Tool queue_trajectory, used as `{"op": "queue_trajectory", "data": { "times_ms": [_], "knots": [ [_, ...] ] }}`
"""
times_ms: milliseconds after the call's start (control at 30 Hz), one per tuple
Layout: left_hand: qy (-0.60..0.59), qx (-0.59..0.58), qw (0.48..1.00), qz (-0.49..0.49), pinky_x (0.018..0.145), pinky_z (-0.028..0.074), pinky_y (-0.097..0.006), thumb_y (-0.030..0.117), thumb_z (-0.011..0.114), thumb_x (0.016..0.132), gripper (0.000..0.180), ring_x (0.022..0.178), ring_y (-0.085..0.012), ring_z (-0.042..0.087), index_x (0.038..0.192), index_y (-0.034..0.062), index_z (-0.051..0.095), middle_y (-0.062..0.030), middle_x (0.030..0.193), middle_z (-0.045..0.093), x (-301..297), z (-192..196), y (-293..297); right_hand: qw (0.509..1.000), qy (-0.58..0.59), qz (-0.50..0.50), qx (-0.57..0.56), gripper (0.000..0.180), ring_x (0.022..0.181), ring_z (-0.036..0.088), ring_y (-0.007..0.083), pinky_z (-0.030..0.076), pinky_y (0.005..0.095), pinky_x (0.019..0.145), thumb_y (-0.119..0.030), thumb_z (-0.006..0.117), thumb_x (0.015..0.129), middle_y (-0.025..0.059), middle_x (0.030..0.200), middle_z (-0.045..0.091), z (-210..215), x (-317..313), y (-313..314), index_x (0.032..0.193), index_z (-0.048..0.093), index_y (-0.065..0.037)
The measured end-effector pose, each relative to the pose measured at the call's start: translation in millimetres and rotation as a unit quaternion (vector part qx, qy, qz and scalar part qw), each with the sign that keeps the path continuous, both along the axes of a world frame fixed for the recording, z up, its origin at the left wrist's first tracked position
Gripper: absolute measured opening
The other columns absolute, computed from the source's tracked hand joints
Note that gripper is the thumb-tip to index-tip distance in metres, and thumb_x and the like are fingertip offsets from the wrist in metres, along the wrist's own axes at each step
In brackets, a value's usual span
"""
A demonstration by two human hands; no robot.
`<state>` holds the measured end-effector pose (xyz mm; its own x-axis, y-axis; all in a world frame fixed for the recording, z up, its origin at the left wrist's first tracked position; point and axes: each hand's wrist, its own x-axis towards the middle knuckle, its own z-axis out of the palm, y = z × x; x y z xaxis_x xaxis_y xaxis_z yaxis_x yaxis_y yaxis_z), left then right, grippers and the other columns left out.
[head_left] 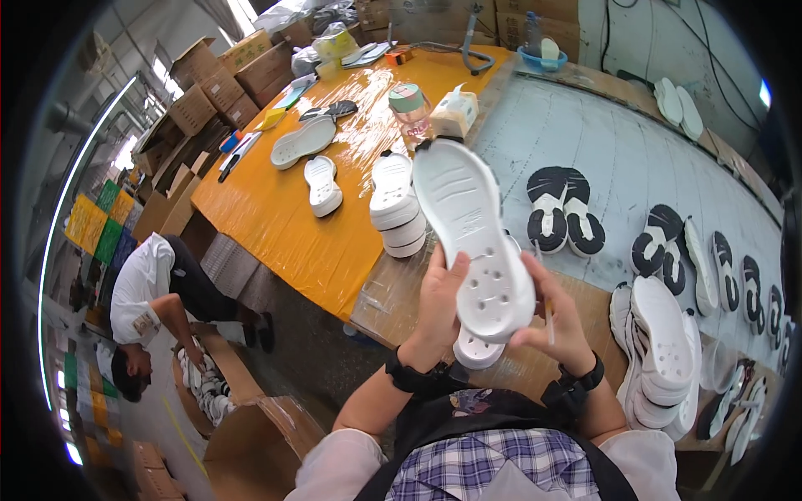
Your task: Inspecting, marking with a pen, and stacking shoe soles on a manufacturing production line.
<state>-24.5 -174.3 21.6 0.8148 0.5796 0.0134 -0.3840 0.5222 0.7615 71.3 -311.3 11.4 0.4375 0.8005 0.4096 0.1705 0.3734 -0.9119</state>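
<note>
A white shoe sole (468, 209) is held up before me, its hollowed inner side with round holes at the heel facing me. My left hand (436, 292) grips its left edge, thumb on the inner side. My right hand (558, 316) closes on the heel's right edge; a thin pale stick (549, 321) shows by its fingers, its kind unclear. Below the heel, part of another white sole (478, 351) shows. A stack of white soles (396, 204) stands just left of the held one. To the right lie black-and-white soles (547, 209) with their treads up.
An orange-covered table (284, 225) carries more soles, a green-lidded bottle (409, 113) and a tissue pack (455, 110). White soles are stacked (660, 334) at my right, beside a grey conveyor surface (576, 125). At left a person (150, 292) bends over a carton (230, 355) of soles.
</note>
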Motion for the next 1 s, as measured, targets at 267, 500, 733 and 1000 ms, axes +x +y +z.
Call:
{"op": "queue_trajectory", "data": {
  "times_ms": [267, 500, 733, 1000],
  "knots": [
    [0.096, -0.069, 0.986, -0.119, 0.076, 0.048, -0.028, 0.017, 0.045, 0.092, 0.033, 0.087, -0.0164, 0.059, 0.120, 0.0003, 0.042, -0.0086, 0.100, 0.058, -10, -57, 18, 0.987, 0.075, 0.065, -0.123, 0.049, 0.089, 0.060, 0.0143, 0.049, 0.0276, 0.077, -0.005, 0.063, 0.078, 0.0092, 0.109, 0.059, -13, 25, -7, 0.124, 0.047, 0.000],
    [0.295, 0.359, 0.885, -0.025, 0.103, 0.022, -0.033, 0.007, 0.053, 0.082, 0.057, 0.130, -0.0269, 0.019, 0.134, -0.0029, 0.030, -0.0178, 0.139, 0.020, -22, -108, -1, 0.819, -0.359, -0.287, -0.343, 0.057, 0.110, 0.047, 0.0355, 0.043, 0.0440, 0.084, -0.029, 0.065, 0.074, 0.0157, 0.118, 0.053, -91, 150, 75, 0.121, 0.047, -0.003],
    [0.290, 0.357, 0.888, 0.006, 0.101, 0.028, -0.034, 0.013, 0.057, 0.084, 0.055, 0.128, -0.0264, 0.027, 0.132, -0.0012, 0.034, -0.0178, 0.138, 0.025, -27, -90, 14, 0.775, -0.323, -0.333, -0.430, 0.080, 0.116, 0.040, 0.0394, 0.037, 0.0536, 0.088, -0.032, 0.071, 0.059, 0.0177, 0.122, 0.049, -103, 166, 86, 0.128, 0.040, -0.006],
    [0.164, 0.204, 0.955, 0.139, 0.094, 0.036, -0.028, 0.011, 0.056, 0.085, 0.056, 0.114, -0.0184, 0.046, 0.132, -0.0033, 0.029, -0.0131, 0.122, 0.048, 48, -8, 53, 0.836, 0.538, -0.007, 0.109, 0.057, 0.115, 0.047, 0.0274, 0.040, 0.0372, 0.096, -0.024, 0.044, 0.084, 0.0176, 0.125, 0.047, -34, 104, -3, 0.131, 0.032, 0.005]
  ]
}}
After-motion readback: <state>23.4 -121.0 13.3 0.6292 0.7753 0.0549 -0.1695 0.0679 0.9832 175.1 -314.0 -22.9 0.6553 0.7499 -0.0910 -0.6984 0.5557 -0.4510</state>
